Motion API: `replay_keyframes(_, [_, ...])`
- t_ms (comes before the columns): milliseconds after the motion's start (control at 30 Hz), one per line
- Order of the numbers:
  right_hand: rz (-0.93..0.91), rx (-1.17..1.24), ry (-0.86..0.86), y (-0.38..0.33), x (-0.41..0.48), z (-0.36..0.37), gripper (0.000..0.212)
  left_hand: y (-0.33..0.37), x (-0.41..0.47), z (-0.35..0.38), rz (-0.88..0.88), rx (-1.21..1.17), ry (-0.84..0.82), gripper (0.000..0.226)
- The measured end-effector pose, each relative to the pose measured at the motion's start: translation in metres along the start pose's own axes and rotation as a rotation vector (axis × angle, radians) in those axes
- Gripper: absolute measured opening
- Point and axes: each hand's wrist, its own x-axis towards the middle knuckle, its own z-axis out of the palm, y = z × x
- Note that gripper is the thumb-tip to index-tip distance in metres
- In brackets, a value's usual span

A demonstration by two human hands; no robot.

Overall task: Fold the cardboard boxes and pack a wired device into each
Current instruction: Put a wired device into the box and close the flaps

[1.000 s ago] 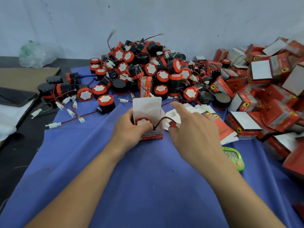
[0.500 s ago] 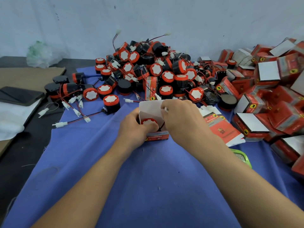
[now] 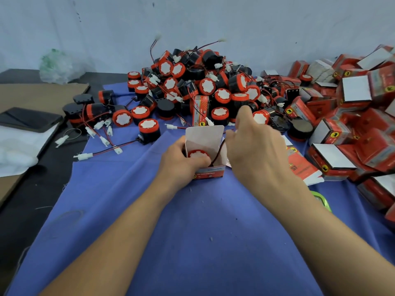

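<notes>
A small red-and-white cardboard box (image 3: 210,172) stands upright on the blue cloth (image 3: 192,231) with its white lid flap up. Inside sits a wired device (image 3: 197,154) with a red ring and white face. My left hand (image 3: 180,162) grips the box from the left, its thumb lying over the device. My right hand (image 3: 256,152) hovers just right of the box with fingers curled; the device's dark wire (image 3: 220,149) loops out of the box to its fingertips, which seem to pinch it. Behind lies a big pile of loose devices (image 3: 192,86).
Folded red boxes (image 3: 352,92) are heaped along the right. Flat unfolded boxes (image 3: 299,165) lie under my right wrist, with a green timer (image 3: 322,199) nearer me. A black phone (image 3: 27,119), brown cardboard (image 3: 32,92) and a plastic bag (image 3: 59,67) sit at left.
My right hand went over the box opening with the wire's end, then drew back up and to the right. The left hand kept hold of the box.
</notes>
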Motion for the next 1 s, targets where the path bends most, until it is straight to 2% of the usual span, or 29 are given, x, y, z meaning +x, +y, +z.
replay_keyframes(67, [0.057,-0.07,0.005,0.006,0.001,-0.006,0.017,0.001,0.0,0.001,-0.004,0.003,0.001,0.037])
replay_keyframes(133, [0.027,-0.057,-0.003,0.007,0.003,-0.014,0.015,0.001,0.002,0.0,-0.013,0.007,0.007,0.038])
replay_keyframes(267, [-0.058,0.189,-0.257,-0.005,0.007,-0.02,0.004,-0.001,0.002,-0.002,-0.022,-0.012,-0.019,0.04])
replay_keyframes(400, [-0.11,0.25,-0.452,-0.008,0.011,-0.013,0.023,-0.001,0.001,-0.005,-0.007,-0.038,-0.085,0.046])
replay_keyframes(500, [-0.124,0.255,-0.556,-0.003,0.013,-0.007,0.028,-0.002,0.003,-0.006,0.001,-0.039,-0.099,0.045])
replay_keyframes(567, [-0.12,0.271,-0.528,0.002,0.011,-0.002,0.029,-0.002,0.003,-0.005,0.004,-0.034,-0.102,0.046])
replay_keyframes(667, [-0.078,0.266,-0.309,0.01,0.007,0.003,0.02,-0.002,0.003,-0.007,0.002,-0.038,-0.1,0.045])
replay_keyframes(733, [-0.055,0.211,-0.164,0.011,0.005,0.005,0.008,-0.002,0.004,-0.007,0.001,-0.044,-0.099,0.041])
replay_keyframes(800, [-0.062,0.123,-0.102,0.01,0.002,0.006,0.01,-0.003,0.004,-0.007,0.003,-0.047,-0.1,0.041])
replay_keyframes(867, [-0.144,0.021,-0.049,0.006,-0.003,0.005,0.011,-0.003,0.004,-0.006,0.01,-0.056,-0.111,0.044])
replay_keyframes(933, [-0.288,-0.021,-0.099,0.0,-0.006,0.006,0.01,-0.004,0.003,-0.006,0.012,-0.056,-0.111,0.042])
replay_keyframes(1000, [-0.386,-0.046,-0.23,-0.004,-0.007,0.01,0.015,-0.004,0.003,-0.005,0.018,-0.056,-0.095,0.037])
